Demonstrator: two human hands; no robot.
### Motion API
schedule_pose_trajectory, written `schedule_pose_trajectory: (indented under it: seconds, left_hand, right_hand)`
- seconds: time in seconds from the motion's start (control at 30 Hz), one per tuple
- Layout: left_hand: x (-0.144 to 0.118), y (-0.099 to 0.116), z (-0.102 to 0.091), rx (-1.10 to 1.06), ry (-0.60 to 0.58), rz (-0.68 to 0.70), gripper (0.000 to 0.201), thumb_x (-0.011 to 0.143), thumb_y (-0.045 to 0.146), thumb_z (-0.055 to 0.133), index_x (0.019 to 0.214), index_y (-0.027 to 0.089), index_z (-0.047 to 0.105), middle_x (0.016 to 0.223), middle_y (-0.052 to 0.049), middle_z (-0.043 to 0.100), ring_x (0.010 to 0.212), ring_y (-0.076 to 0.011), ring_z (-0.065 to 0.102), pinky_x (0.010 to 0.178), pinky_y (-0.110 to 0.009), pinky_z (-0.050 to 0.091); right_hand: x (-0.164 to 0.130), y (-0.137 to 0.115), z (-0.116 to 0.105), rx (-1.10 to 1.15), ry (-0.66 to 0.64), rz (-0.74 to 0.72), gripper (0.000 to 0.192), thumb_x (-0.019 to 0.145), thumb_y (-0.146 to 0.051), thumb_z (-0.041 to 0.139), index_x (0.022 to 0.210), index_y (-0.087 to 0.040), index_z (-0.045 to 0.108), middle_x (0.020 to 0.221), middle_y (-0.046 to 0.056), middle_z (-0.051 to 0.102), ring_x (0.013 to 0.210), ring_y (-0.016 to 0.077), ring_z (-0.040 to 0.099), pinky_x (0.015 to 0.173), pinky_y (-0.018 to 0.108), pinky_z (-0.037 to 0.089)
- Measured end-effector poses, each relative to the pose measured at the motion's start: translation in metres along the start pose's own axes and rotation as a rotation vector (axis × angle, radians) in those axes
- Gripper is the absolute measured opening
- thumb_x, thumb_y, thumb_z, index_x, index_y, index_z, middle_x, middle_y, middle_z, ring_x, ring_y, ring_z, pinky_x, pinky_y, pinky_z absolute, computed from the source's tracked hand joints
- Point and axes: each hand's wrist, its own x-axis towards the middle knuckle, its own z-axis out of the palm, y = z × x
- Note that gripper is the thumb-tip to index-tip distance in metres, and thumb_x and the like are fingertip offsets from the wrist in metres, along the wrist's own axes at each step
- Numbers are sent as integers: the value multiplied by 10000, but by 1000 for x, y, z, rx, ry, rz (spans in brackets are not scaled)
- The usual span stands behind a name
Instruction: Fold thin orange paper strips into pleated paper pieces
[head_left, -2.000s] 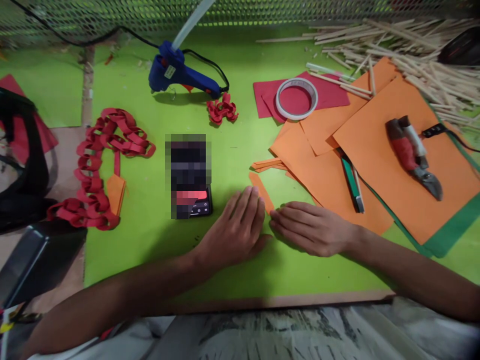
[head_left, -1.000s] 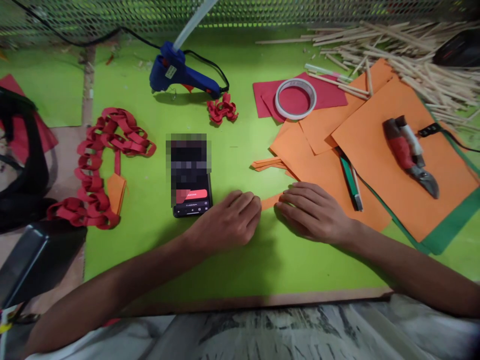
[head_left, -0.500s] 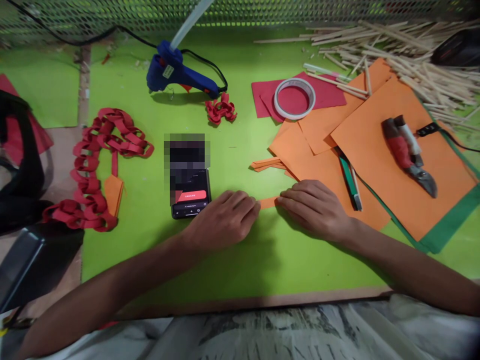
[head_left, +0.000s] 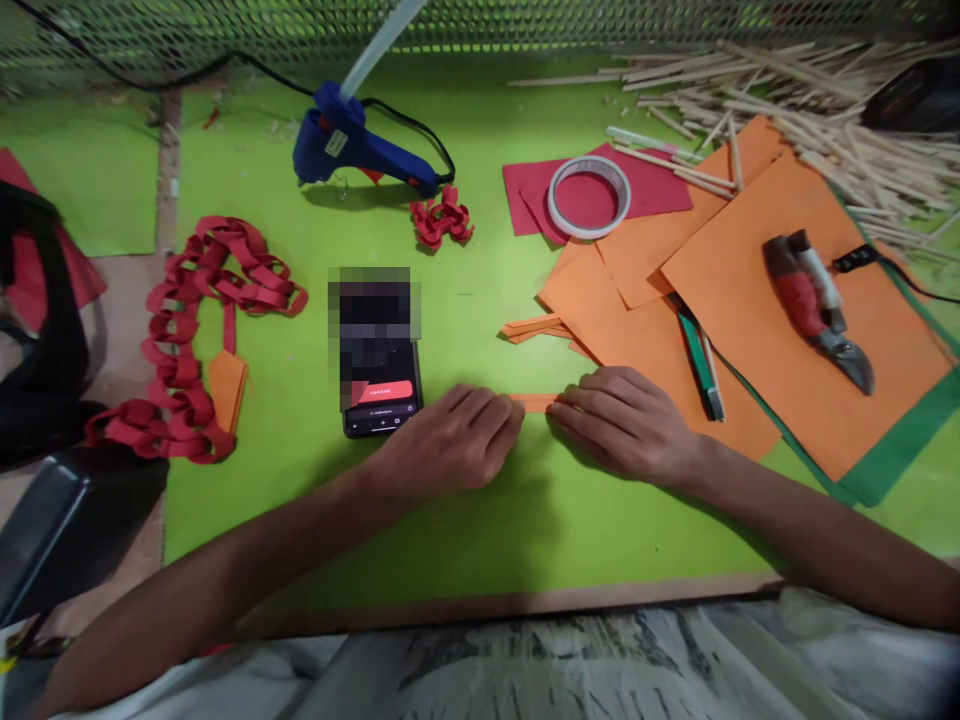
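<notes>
Orange strip (head_left: 534,402) ends under both hands; phone (head_left: 379,395) top half pixelated; black bag (head_left: 37,330) cut off at edge.

An orange paper strip (head_left: 534,402) lay on a lime-green mat (head_left: 465,520). The glue gun (head_left: 352,150) was blue; the paper chain (head_left: 202,310), red.

Two hands, left (head_left: 450,440) and right (head_left: 626,425), met at one orange paper strip (head_left: 534,402). One glue gun (head_left: 352,145) lay at 11 o'clock, one tape roll (head_left: 589,196) at 1 o'clock. One phone (head_left: 379,375), one cutter (head_left: 817,310), two red paper chains (head_left: 202,330) (head_left: 442,218) and several orange sheets (head_left: 750,270) were counted.
</notes>
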Motion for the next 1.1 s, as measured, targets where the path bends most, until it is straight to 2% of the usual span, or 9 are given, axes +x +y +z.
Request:
schedule_pose_trajectory:
  seconds: [0.23, 0.43, 0.57, 0.77, 0.93, 1.1]
  left_hand:
    - [0, 0, 3, -122, -8, -143, 142, 993, 104, 528, 1061, 120, 652, 879, -47, 675, 804, -183, 635, 706, -327, 516]
    - [5, 3, 8, -134, 5, -140, 129, 989, 123, 557, 1068, 128, 658, 929, -46, 679, 861, -182, 626, 746, -324, 497]
    - [9, 4, 9, -165, 9, -117, 155, 998, 105, 533, 1074, 125, 666, 918, -40, 683, 860, -178, 627, 766, -320, 491]
    - [8, 1, 8, -250, -19, -183, 195, 997, 86, 505, 1078, 141, 673, 925, -43, 669, 864, -175, 623, 760, -316, 494]
    - [7, -1, 8, -253, -43, -174, 277, 985, 61, 481, 1171, 186, 645, 925, -32, 649, 849, -167, 612, 742, -304, 487]
    - [9, 1, 11, -270, -27, -185, 248, 978, 71, 492, 1137, 173, 653, 925, -34, 638, 843, -170, 600, 749, -307, 499]
  right_hand:
    - [4, 0, -7, -12, -45, -44, 260, 909, -119, 644, 1168, -134, 653, 982, 81, 753, 948, 217, 686, 837, 390, 588]
    - [7, -2, -7, -36, 4, -69, 245, 896, -97, 656, 1132, -157, 680, 959, 62, 750, 952, 207, 686, 859, 387, 575]
    - [6, -3, -8, -37, -34, -53, 257, 909, -108, 637, 1158, -164, 667, 971, 60, 743, 957, 202, 669, 850, 381, 565]
    - [1, -2, -3, -14, -13, 45, 254, 908, -143, 643, 1160, -164, 631, 967, 82, 724, 863, 204, 637, 745, 370, 542]
    - [-1, -3, 0, 71, -22, 133, 272, 927, -144, 597, 1190, -211, 621, 995, 73, 711, 894, 200, 642, 759, 363, 523]
    - [1, -4, 1, 88, -39, 186, 239, 937, -150, 573, 1159, -202, 645, 990, 83, 698, 885, 204, 624, 757, 365, 512]
